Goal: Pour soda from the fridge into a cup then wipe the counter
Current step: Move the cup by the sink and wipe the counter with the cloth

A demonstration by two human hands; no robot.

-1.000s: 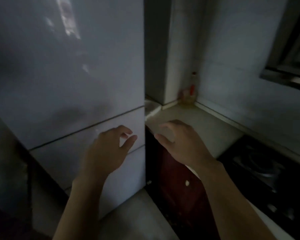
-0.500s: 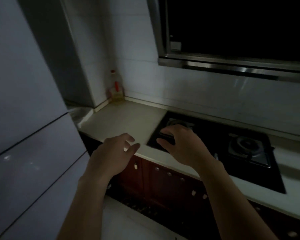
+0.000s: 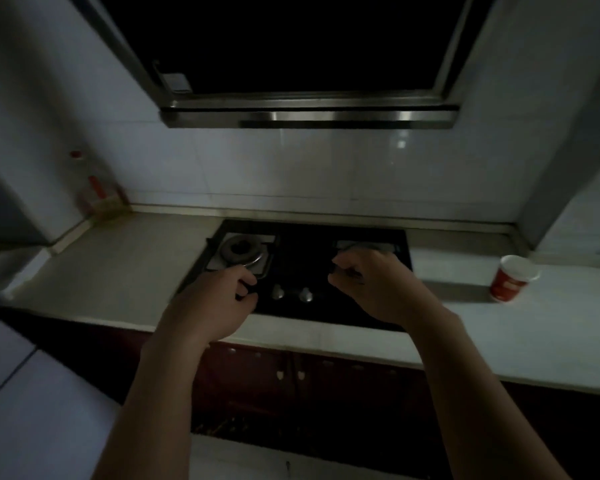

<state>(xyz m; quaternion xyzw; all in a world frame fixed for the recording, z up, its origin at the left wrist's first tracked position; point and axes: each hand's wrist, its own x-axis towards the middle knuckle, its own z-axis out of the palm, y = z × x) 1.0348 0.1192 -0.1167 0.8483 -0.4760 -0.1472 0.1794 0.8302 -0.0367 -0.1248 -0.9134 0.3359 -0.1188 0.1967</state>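
A red and white paper cup (image 3: 511,283) stands upright on the pale counter (image 3: 118,268) at the right. The white fridge (image 3: 32,410) fills the lower left corner with its doors closed. My left hand (image 3: 215,306) hovers over the counter's front edge by the stove's left burner, fingers loosely curled, holding nothing. My right hand (image 3: 374,285) hangs over the right burner, fingers also loosely curled and empty. No soda is in view.
A black two-burner gas stove (image 3: 305,268) with two knobs is set into the counter. A range hood (image 3: 309,116) hangs above it. An oil bottle (image 3: 97,188) with a red cap stands in the back left corner. Dark red cabinets sit below.
The view has swung right from the fridge to the stove and counter. The cup has come into sight. Both hands stay raised and empty, fingers curling in a little more.
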